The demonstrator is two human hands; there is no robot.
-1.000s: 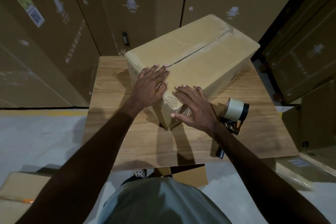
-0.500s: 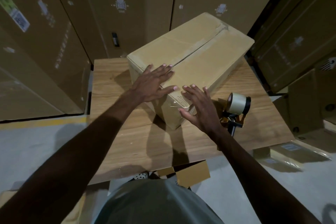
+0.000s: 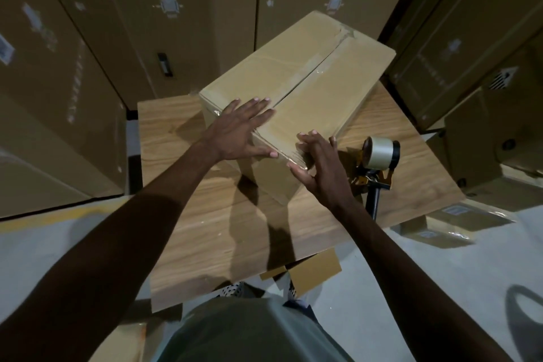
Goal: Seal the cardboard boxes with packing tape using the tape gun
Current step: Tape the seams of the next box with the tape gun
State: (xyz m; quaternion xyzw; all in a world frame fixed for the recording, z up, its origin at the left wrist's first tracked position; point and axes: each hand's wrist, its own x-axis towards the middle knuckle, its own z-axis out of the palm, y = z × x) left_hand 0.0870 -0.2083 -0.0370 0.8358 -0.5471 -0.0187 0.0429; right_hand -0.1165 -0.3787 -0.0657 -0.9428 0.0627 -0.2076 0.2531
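Now both hands press flat, holding nothing: left hand has slid up the box top, right hand smooths tape over its near end; gun lies idle by the table's right edge.

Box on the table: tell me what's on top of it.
Both hands lie flat on the box: left hand, right hand at its near edge. Tape shines along the seam; its contents are hidden.
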